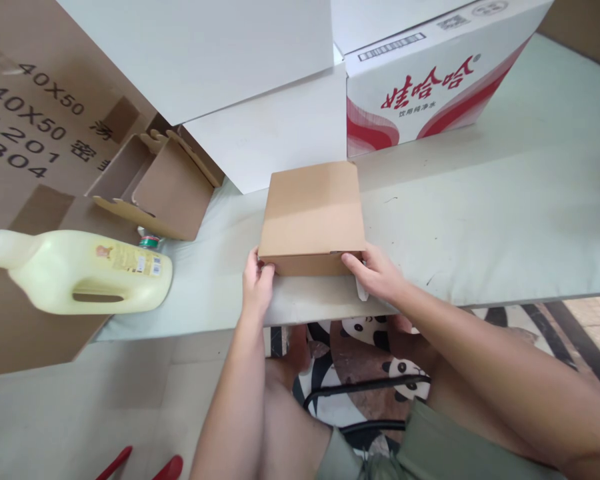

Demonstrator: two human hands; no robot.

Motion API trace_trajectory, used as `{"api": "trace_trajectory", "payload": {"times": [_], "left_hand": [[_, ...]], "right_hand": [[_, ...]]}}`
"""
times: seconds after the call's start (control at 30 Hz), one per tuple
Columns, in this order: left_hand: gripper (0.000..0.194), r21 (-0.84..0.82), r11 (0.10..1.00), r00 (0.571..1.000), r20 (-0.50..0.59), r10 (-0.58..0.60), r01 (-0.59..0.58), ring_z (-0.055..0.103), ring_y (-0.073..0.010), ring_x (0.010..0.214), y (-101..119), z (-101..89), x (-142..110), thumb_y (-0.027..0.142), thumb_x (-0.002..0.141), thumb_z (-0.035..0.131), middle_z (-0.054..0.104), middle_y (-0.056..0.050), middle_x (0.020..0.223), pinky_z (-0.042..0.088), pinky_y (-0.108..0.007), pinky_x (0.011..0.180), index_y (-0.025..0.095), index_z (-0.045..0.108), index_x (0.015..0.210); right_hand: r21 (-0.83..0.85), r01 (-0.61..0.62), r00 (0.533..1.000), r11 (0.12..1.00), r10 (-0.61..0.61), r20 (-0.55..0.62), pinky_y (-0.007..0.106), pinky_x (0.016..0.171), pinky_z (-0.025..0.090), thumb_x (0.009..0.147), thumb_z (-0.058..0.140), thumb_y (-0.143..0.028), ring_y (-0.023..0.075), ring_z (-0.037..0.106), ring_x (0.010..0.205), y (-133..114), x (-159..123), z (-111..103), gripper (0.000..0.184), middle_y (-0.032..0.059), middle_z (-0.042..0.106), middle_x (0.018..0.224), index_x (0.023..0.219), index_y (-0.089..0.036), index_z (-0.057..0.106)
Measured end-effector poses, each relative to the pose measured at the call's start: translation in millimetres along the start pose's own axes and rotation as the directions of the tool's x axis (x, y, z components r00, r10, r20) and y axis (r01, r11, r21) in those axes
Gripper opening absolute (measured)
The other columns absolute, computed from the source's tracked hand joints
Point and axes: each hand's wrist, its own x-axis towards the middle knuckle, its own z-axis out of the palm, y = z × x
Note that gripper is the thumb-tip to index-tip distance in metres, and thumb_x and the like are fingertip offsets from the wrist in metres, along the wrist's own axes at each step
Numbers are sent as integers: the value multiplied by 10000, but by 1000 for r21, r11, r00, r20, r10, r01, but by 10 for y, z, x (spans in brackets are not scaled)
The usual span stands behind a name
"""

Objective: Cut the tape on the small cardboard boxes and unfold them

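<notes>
A small closed cardboard box (313, 210) lies flat on the light green cloth-covered surface, close to its front edge. My left hand (258, 283) grips the box at its near left corner, thumb on the front side. At the near right corner my right hand (377, 272) holds it too, the thumb pressed along the top front edge and the other fingers mostly hidden. A small white piece (362, 288) of something I cannot make out shows just under my right hand.
White cartons (275, 127) stand behind the box, with a red-and-white water carton (420, 100) to their right. On the left are an open cardboard box (173, 187), a pale yellow jug (95, 273) and a large printed carton (45, 120). A panda-patterned mat (353, 360) lies below.
</notes>
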Motion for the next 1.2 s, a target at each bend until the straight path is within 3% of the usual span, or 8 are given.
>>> {"api": "trace_trajectory", "payload": {"times": [0.23,0.63,1.2], "left_hand": [[440,-15,1000,1000,1,-1,1,635,-249,984,8,3,0,322,764,529,683,-93,1087,505,-392,879,182,573,1179],[460,-26,1000,1000,-10,-12,12,636,-252,996,8,3,9,297,741,539,681,-103,1104,509,-399,892,162,573,1179],[471,-26,999,999,-9,-37,37,626,-252,1121,-108,-16,49,153,763,466,676,-101,1197,501,-406,978,167,598,1215]], "right_hand": [[26,2,1000,1000,-3,5,402,825,568,910,466,-353,267,704,993,-9,-4,0,272,87,758,1053,1004,-201,671],[-5,-5,1000,1000,5,-5,405,762,562,905,463,-355,266,703,883,5,-5,6,253,86,752,941,947,-197,656],[-3,6,1000,1000,-6,2,440,840,569,912,466,-338,272,708,954,39,-1,7,241,74,760,970,986,-219,662]]}}
